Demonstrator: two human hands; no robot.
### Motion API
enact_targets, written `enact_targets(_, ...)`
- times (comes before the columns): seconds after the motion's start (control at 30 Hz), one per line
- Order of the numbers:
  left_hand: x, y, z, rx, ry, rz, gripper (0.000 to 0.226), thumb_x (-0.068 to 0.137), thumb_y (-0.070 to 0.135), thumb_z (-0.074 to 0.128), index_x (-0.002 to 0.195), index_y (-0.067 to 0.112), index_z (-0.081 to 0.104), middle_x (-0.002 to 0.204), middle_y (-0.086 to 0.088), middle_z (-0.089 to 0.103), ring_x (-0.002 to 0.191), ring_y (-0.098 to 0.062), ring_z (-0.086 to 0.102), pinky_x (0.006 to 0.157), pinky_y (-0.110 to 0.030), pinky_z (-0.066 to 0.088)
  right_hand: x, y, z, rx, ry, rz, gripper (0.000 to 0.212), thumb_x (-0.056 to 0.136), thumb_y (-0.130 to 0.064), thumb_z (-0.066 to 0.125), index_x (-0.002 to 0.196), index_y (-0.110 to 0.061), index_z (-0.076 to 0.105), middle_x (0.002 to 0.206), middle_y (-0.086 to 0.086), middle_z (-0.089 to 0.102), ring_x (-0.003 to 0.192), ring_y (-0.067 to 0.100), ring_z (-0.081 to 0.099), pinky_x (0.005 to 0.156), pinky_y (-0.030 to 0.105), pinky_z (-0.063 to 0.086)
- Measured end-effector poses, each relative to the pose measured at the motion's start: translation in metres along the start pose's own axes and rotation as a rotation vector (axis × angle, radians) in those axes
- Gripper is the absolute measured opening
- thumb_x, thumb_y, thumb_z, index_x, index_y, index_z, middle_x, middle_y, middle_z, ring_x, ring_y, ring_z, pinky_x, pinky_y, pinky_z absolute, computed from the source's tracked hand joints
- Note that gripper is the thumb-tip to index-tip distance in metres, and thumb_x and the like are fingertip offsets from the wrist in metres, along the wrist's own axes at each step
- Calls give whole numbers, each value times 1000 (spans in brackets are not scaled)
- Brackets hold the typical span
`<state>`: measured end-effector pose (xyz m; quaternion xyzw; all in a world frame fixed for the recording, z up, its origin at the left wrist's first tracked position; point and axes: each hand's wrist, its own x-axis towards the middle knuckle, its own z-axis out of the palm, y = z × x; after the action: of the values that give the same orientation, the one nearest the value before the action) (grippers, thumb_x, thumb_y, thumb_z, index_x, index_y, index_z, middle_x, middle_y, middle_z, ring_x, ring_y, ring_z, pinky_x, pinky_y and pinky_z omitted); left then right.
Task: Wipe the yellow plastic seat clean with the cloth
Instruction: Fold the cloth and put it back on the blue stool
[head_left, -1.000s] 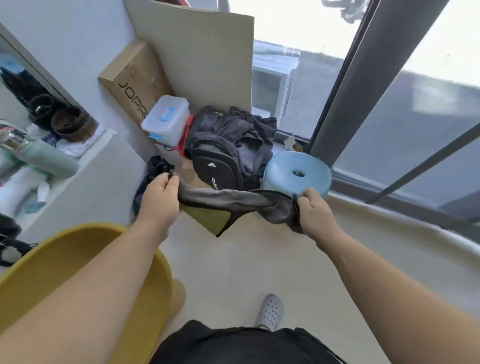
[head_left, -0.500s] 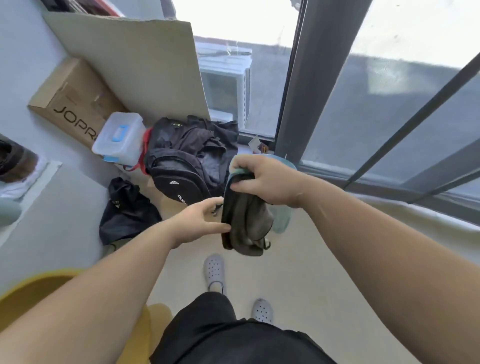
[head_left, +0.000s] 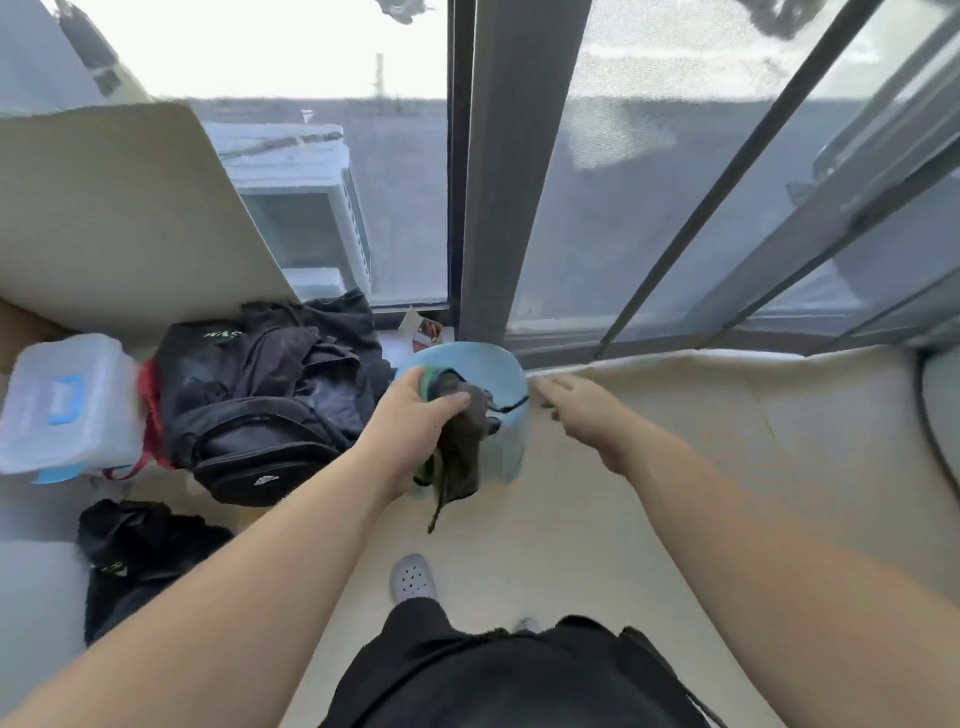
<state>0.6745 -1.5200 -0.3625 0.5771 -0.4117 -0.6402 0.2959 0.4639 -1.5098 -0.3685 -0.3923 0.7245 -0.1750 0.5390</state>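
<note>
Dark cloth (head_left: 460, 457) in left grip (head_left: 410, 431) above blue stool (head_left: 501, 371), right grip (head_left: 582, 415) outstretched

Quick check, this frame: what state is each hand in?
Left hand: closed, gripping the cloth.
Right hand: open, fingers straight, holding nothing.

The left hand (head_left: 410, 431) hides the top of the cloth (head_left: 458, 460) from me; the cloth covers part of the blue stool (head_left: 467, 364). The left edge crops the storage box (head_left: 62, 405).

Cloth (head_left: 460, 449) now in left hand (head_left: 415, 423); right hand (head_left: 576, 410) let go
</note>
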Motion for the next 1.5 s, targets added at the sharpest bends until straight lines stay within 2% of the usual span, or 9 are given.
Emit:
enact_targets(0.17,13,15,-4,-231,-58,-167,33,90,-5,42,115,9,59,101,-18,68,87,-27,68,78,-34,55,7,59,30,41,-72,169,40,105,-47,44,117,-15,66,116,1,65,103,12,58,98,33,43)
enact_targets(0.47,18,58,14,-792,-214,-288,47,84,17,42,120,-4,64,127,-22,63,111,-35,64,103,-48,46,43,54,11,483,-284,92,73,77,-76,64,129,-26,66,124,-9,71,119,8,63,106,30,42)
enact_targets(0.63,18,77,50,-794,-160,-251,44,84,21,40,97,-3,75,104,-20,72,89,-33,72,74,-44,60,71,31,-27,530,-420,-34,84,57,-83,74,130,-42,60,136,-9,64,136,9,49,122,41,22)
enact_targets(0.77,25,98,78,-775,-6,-215,44,85,21,43,115,-1,66,114,-19,66,94,-32,67,79,-40,58,91,10,-56,728,-360,-126,30,100,-43,55,124,-29,65,127,-6,69,132,16,53,111,39,37)
enact_targets(0.9,35,107,91,-815,63,-177,59,85,19,45,139,-3,49,136,-20,57,121,-34,57,103,-44,46,102,-1,-84,929,-437,-154,38,108,-37,40,135,-18,59,133,-1,67,124,13,60,91,33,49)
enact_targets(1.0,34,112,112,-808,44,-190,47,92,20,37,123,-7,60,113,-22,68,97,-34,69,81,-46,58,107,-4,-93,953,-514,-135,23,107,-32,44,121,-21,56,120,6,69,106,23,59,74,32,41)
enact_targets(1.27,50,102,126,-668,164,-158,46,93,17,43,133,-3,55,132,-23,60,124,-37,57,107,-48,41,106,-1,-104,1149,-610,-47,36,97,5,52,128,-14,56,90,10,69,75,21,64,73,34,56)
enact_targets(1.4,62,78,108,-7,460,-96,24,97,10,49,97,12,73,99,-21,70,84,-33,62,74,-42,49,116,18,-142,730,-333,-176,28,92,3,63,106,-21,65,94,10,66,70,18,60,59,30,49)
enact_targets(1.5,68,58,95,270,598,-96,19,92,9,61,109,16,66,91,-14,67,64,-21,58,44,-23,46,124,28,-169,493,-229,-195,27,90,-1,60,91,-25,74,86,3,63,69,20,54,59,35,46)
